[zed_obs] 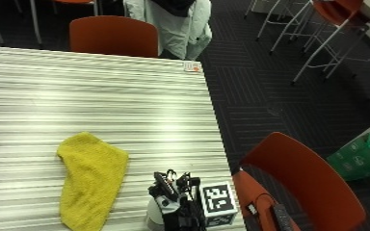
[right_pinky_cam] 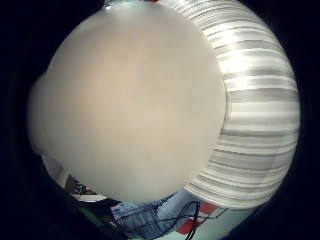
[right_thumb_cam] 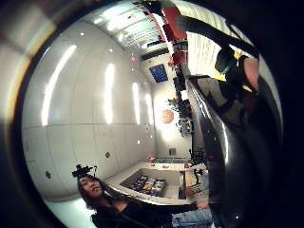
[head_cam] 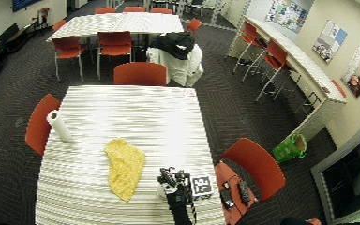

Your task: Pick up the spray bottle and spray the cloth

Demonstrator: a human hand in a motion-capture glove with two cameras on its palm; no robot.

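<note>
Right now your gloved right hand (zed_obs: 175,202) sits on top of one pale spray bottle (zed_obs: 154,214) at the near edge of the striped table (zed_obs: 95,96). The bottle fills the little finger side palm view, so it is very close to your palm. You cannot tell if your fingers are curled around it. One yellow cloth (zed_obs: 90,180) lies flat just beside it. One paper towel roll (head_cam: 59,125) stands far off. No label can be read.
</note>
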